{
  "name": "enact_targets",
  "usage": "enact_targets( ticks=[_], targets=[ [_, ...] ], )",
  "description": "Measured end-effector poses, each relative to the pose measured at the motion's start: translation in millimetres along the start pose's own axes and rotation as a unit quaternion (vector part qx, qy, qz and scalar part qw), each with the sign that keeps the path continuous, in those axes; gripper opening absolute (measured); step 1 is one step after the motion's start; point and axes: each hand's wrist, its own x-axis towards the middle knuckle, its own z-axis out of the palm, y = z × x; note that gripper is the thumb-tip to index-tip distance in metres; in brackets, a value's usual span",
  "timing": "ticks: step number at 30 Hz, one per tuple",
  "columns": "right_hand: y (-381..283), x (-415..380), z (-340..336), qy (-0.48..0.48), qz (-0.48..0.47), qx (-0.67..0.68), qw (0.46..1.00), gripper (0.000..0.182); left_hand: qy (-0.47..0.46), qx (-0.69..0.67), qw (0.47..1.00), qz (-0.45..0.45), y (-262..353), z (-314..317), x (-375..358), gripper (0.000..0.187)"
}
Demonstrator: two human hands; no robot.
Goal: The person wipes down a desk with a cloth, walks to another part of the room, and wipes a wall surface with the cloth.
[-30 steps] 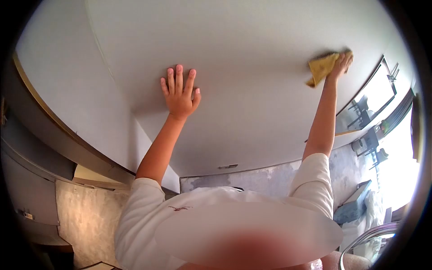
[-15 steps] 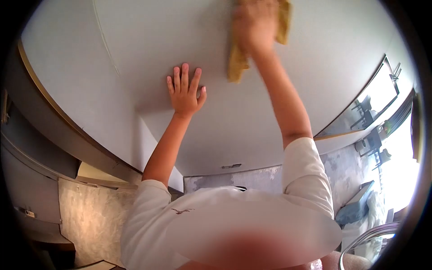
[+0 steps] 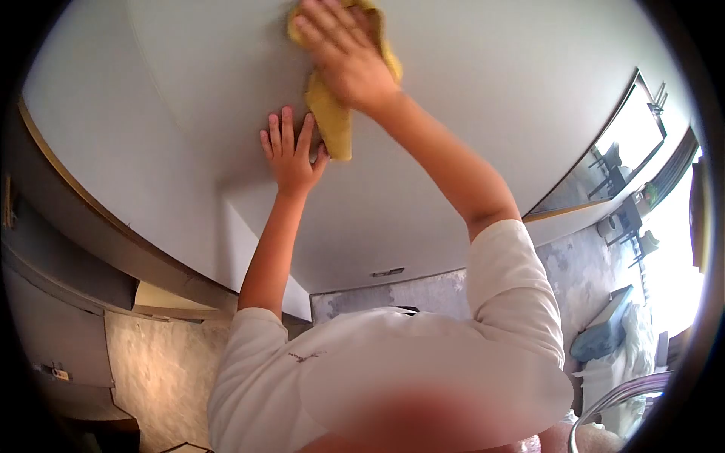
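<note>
My right hand (image 3: 349, 66) lies flat on a yellow cloth (image 3: 331, 121), pressing it against the smooth pale wall (image 3: 423, 174). Its fingers are stretched out over the cloth, and part of the cloth sticks out beyond them. Left of it, my left hand (image 3: 293, 160) rests on the same wall with its fingers spread and nothing in it. The hanging lower end of the cloth comes close to the thumb and index finger of my left hand.
A framed dark glossy panel (image 3: 604, 166) is on the wall at the right. Beyond it are chairs, a bright window and a blue-grey object (image 3: 603, 338). A small slotted plate (image 3: 388, 272) sits low on the wall. At the left runs a gold-edged ledge (image 3: 83, 196).
My right hand has moved left with the cloth, closer to my left hand. My left hand stays on the wall; the view has shifted slightly.
</note>
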Motion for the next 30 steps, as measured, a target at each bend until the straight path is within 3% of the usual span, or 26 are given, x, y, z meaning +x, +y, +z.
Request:
enact_targets(
  ticks=[4,5,8,9,10,13,16,18,30],
  targets=[
    [57.3,-27.8,-55.6,-0.016,0.1,-0.185,0.978,0.062,0.014,0.017,1.0,0.006,-0.3,3.0,0.1,0.059],
    [61.3,-31.0,-78.1,-0.001,0.181,-0.191,0.965,0.068,0.017,0.017,1.0,0.012,-1.6,4.7,-0.3,0.06],
    [113.7,-69.2,-125.3,0.074,0.233,-0.274,0.93,0.079,0.031,0.015,0.999,0.02,0.2,5.7,3.0,0.06],
    [135.9,-87.1,-138.1,0.082,0.25,-0.34,0.903,0.072,0.035,0.013,0.999,0.018,1.2,6.1,3.7,0.059],
    [159.0,-103.9,-149.0,0.162,0.163,-0.305,0.924,0.074,0.041,0.012,0.999,0.017,1.9,6.2,4.3,0.059],
    [199.4,-147.0,-180.2,0.191,0.244,-0.294,0.904,0.072,0.046,0.013,0.999,0.018,2.5,8.3,5.5,0.058],
    [217.8,-170.0,-195.9,0.226,0.318,-0.237,0.89,0.085,0.047,0.018,0.999,0.019,4.2,6.7,6.7,0.058],
    [224.4,-173.9,-194.1,0.235,0.316,-0.238,0.888,0.083,0.048,0.023,0.998,0.019,3.0,7.9,6.9,0.057],
    [178.8,-133.4,-152.3,0.224,0.273,-0.235,0.906,0.058,0.038,0.036,0.998,0.018,4.9,5.1,6.8,0.056]
  ],
)
